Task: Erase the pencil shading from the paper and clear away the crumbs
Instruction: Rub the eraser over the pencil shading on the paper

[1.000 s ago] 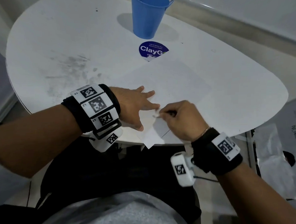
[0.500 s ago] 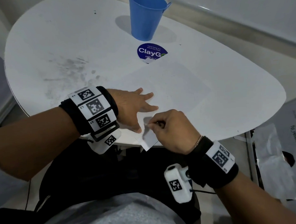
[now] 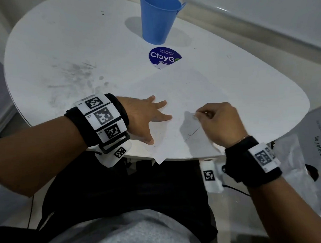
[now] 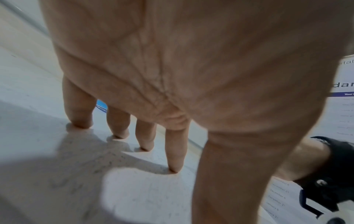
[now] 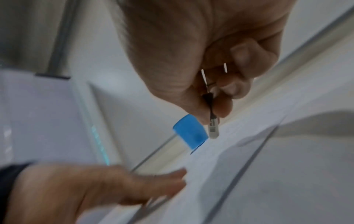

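A white sheet of paper (image 3: 191,87) lies on the round white table (image 3: 62,43), one corner hanging over the near edge. My left hand (image 3: 148,118) rests flat on the sheet's left side, fingers (image 4: 174,151) straight and spread, tips touching the paper (image 4: 153,189). My right hand (image 3: 201,115) is over the sheet's near right part and pinches a small white eraser (image 5: 213,131) between thumb and fingers, tip pointing at the paper (image 5: 249,151). A thin pencil line (image 3: 192,134) runs just below that hand. I cannot tell if the eraser touches the sheet.
A blue cup (image 3: 159,19) stands at the far side of the table, behind a round blue sticker (image 3: 164,56) that the sheet partly covers. Grey smudges (image 3: 78,73) mark the table's left half. A clear plastic bag (image 3: 303,161) lies off the table at right.
My right hand has moved with the eraser from the sheet's near corner to the right and farther onto the paper. The left hand has stayed pressed flat.
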`<state>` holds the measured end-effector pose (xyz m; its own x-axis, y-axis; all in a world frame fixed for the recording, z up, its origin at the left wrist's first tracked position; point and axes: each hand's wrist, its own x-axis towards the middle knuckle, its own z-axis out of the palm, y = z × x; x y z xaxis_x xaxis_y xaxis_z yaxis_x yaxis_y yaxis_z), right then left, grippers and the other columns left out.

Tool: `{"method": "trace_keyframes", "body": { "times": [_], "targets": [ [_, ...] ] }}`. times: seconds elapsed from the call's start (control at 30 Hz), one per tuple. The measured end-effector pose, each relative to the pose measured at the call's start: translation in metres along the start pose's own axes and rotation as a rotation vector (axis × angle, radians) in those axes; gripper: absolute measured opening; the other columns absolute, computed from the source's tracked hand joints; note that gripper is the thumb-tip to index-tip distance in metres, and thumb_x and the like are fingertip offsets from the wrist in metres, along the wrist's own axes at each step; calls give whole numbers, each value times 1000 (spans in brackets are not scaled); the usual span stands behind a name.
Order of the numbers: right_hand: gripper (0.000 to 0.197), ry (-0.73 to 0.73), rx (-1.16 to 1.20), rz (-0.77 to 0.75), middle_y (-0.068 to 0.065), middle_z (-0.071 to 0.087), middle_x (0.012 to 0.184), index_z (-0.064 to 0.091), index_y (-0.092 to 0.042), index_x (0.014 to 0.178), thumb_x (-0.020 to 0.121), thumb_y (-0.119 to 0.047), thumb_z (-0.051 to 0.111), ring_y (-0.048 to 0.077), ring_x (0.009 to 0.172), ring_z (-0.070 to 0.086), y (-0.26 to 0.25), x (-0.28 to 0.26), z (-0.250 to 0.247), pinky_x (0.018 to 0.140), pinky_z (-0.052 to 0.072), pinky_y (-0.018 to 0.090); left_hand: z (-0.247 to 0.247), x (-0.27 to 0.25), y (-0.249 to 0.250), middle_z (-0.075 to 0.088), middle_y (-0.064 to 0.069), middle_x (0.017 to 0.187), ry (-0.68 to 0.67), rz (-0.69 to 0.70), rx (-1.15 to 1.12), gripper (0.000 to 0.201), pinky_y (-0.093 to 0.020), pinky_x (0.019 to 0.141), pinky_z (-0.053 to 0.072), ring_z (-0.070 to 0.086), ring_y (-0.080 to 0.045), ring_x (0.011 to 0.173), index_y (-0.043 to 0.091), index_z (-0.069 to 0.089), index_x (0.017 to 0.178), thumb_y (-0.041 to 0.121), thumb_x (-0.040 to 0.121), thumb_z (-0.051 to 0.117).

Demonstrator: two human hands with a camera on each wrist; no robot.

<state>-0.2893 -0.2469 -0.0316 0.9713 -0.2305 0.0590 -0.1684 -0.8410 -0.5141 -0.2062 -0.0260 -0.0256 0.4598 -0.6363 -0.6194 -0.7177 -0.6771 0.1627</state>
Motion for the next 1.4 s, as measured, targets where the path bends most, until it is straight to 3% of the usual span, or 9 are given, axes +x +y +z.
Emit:
{"method": "trace_keyframes", "body": {
  "times": [0.13, 0.37, 0.47, 0.6, 0.73, 0.87, 1.03, 1.17, 1.4],
  "targets": [
    [17, -47, 137, 58, -19, 63, 56, 74, -23, 72, 86, -16, 69, 6, 59, 59, 9, 2, -3, 64, 46, 23, -2, -2, -1, -26, 16, 164, -7, -2, -7, 91, -49, 126, 7, -24, -13, 152, 51, -3, 157, 50, 94, 62],
    [12, -227, 158, -24, -19, 61, 60, 78, -20, 93, 91, -20, 66, -2, 59, 58, -12, -16, 30, 63, 41, 13, -3, -1, -2, -24, 18, 163, -3, -11, -39, 100, -47, 127, 6, -24, -10, 151, 43, -6, 159, 51, 91, 67],
    [12, -164, 134, 15, -24, 60, 59, 79, -20, 90, 90, -19, 67, -4, 61, 59, -5, -6, 22, 63, 40, 10, -1, 0, -2, -24, 20, 163, 9, -13, -46, 99, -46, 127, 6, -23, -9, 151, 43, -5, 159, 51, 91, 67],
    [14, -86, 63, 6, -11, 69, 67, 77, -15, 84, 90, -20, 66, 10, 66, 63, -12, -7, 25, 65, 48, 25, 0, 0, -3, -23, 20, 163, 22, -10, -51, 99, -45, 127, 6, -23, -9, 151, 43, -4, 159, 50, 91, 67],
    [12, -253, 79, -83, -12, 70, 72, 79, -21, 88, 91, -22, 67, 0, 62, 58, -29, -17, 35, 64, 44, 15, 2, 1, -3, -24, 20, 163, 22, -15, -54, 101, -45, 127, 7, -23, -8, 151, 42, -6, 159, 52, 90, 67],
    [17, -27, 20, 28, -3, 74, 79, 77, -14, 84, 91, -23, 64, 19, 77, 67, -5, -1, 17, 75, 55, 35, 2, 0, -3, -24, 23, 162, 29, -24, -59, 99, -44, 127, 7, -23, -5, 150, 43, -6, 159, 52, 91, 65],
    [11, -355, 32, -21, -20, 62, 64, 77, -18, 89, 91, -20, 66, -4, 62, 59, -14, -16, 12, 67, 45, 14, 0, 1, -5, -24, 25, 161, 9, -24, -54, 99, -45, 126, 10, -24, -4, 150, 44, -6, 158, 50, 90, 66],
    [15, -141, -61, 49, -5, 75, 85, 79, -16, 89, 90, -17, 64, 13, 83, 68, -1, -1, -1, 77, 52, 25, 1, 1, -5, -25, 25, 161, 10, -28, -49, 99, -46, 126, 10, -24, -4, 150, 44, -7, 158, 51, 91, 65],
    [12, -373, 12, -110, -14, 68, 73, 78, -21, 92, 90, -23, 66, 2, 68, 59, -37, -41, 25, 69, 45, 17, 1, 3, -7, -25, 25, 161, 8, -22, -69, 102, -45, 127, 8, -25, -4, 149, 44, -6, 158, 52, 89, 68]
  ]
}}
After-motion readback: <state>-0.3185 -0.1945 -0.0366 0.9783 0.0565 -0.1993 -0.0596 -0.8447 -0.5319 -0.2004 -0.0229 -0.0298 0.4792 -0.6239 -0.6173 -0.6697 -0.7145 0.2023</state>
